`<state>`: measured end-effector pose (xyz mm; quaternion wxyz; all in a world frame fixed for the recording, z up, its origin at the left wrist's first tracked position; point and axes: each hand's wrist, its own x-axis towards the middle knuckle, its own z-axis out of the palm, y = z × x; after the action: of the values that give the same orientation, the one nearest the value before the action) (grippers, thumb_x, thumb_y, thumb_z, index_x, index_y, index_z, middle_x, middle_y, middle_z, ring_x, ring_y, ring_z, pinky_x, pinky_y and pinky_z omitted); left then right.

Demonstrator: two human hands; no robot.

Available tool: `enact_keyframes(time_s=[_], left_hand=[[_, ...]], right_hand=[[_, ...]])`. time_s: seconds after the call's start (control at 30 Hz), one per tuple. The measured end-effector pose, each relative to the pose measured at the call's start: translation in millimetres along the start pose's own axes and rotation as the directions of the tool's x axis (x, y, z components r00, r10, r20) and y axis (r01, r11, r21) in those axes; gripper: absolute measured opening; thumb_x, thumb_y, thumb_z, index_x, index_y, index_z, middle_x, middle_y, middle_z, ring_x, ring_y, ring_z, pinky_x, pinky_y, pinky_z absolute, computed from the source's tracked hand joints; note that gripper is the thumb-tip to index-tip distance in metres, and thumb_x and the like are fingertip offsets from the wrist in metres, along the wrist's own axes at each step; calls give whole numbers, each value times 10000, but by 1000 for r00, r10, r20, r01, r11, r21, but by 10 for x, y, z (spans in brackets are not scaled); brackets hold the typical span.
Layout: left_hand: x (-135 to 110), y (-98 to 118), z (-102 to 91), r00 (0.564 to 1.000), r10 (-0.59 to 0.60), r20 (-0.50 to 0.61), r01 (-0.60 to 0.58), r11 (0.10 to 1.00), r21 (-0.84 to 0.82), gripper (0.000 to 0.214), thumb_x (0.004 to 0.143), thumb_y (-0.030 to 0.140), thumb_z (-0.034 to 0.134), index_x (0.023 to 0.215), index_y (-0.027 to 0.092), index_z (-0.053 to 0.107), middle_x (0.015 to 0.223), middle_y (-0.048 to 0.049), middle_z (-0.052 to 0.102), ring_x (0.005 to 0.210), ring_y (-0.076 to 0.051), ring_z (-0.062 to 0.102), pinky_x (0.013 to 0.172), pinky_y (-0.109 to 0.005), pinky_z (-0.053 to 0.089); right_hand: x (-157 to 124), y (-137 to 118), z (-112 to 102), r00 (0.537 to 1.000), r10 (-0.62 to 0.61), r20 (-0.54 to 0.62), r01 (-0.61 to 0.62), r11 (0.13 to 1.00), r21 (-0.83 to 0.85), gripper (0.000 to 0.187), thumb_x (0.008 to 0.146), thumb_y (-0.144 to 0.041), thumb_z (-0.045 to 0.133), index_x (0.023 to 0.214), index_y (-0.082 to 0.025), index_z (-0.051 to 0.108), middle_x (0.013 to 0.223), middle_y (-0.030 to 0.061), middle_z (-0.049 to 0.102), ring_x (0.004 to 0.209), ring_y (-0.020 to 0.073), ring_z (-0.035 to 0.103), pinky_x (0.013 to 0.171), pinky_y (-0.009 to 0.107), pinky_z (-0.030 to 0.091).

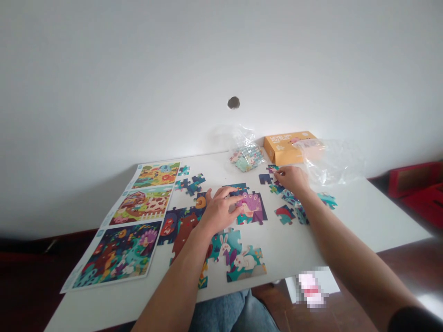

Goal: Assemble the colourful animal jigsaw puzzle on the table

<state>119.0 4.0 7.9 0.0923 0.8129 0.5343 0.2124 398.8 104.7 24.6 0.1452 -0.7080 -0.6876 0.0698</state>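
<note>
Left hand: fingers spread, grasping nothing, fingertips at the left part of the joined peacock section, middle of white table. Right hand: fingertips bunched at loose puzzle pieces, behind and right of that section; whether one is pinched, cannot tell. Orange-yellow box, behind right hand: lettered "LEVEL UP! PUZZLES"; smaller print illegible. Three-picture sheet, far left: marginal print illegible.

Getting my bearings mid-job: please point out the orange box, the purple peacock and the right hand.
Orange box (pixel 285 156), head view: on its near side.
Purple peacock (pixel 255 203), head view: on its fanned tail.
Right hand (pixel 292 178), head view: on the back of it.
</note>
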Motion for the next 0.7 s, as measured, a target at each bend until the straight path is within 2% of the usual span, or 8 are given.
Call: enact_keyframes(time_s=[0.13, 0.27, 0.47, 0.6, 0.7], left_hand=[[-2, 1, 1, 1000, 7, -11, -7, 1000, -3, 238, 896, 364, 665, 1119, 334, 742, 1324, -53, 625, 1257, -278, 554, 1218, -643, 184], [-3, -1, 4, 1000, 5, -9, -5, 1000, -2, 238, 892, 360, 673, 1120, 343, 740, 1328, -43, 616, 1270, -280, 544, 1214, -652, 178], [0, 3, -17, 1000, -8, 3, 8, 1000, -11, 240, 885, 339, 675, 1117, 333, 737, 1334, -45, 613, 1265, -283, 550, 1209, -663, 180], [2, -4, -8, 1000, -15, 7, 15, 1000, -14, 243, 890, 318, 659, 1121, 328, 734, 1339, -46, 618, 1269, -283, 551, 1204, -673, 171], [1, -29, 14, 1000, -13, -7, 13, 1000, -8, 246, 890, 309, 653, 1121, 337, 734, 1331, -39, 625, 1277, -284, 546, 1207, -673, 159]], right_hand=[[45, -10, 51, 999, -44, -28, 44, 999, -1, 422, 898, -479, 535, 1209, -274, 735, 956, 98, 767, 904, 269, 699, 713, 321, 468], [65, 10, 29, 999, -46, -19, 46, 999, 12, 354, 892, -463, 545, 1069, -264, 777, 966, 97, 761, 897, 266, 691, 704, 317, 458], [-26, 227, -174, 976, 103, -190, -80, 989, 125, 274, 864, -357, 540, 972, -269, 776, 934, 53, 766, 847, 246, 675, 692, 321, 440], [-66, 338, -237, 988, 84, -129, -69, 991, 114, 212, 810, -354, 593, 883, -265, 770, 851, 28, 754, 799, 225, 660, 662, 307, 424], [-68, 329, -228, 997, 50, -58, -43, 993, 107, 178, 786, -364, 616, 808, -259, 759, 827, 23, 749, 782, 211, 657, 636, 293, 420]])
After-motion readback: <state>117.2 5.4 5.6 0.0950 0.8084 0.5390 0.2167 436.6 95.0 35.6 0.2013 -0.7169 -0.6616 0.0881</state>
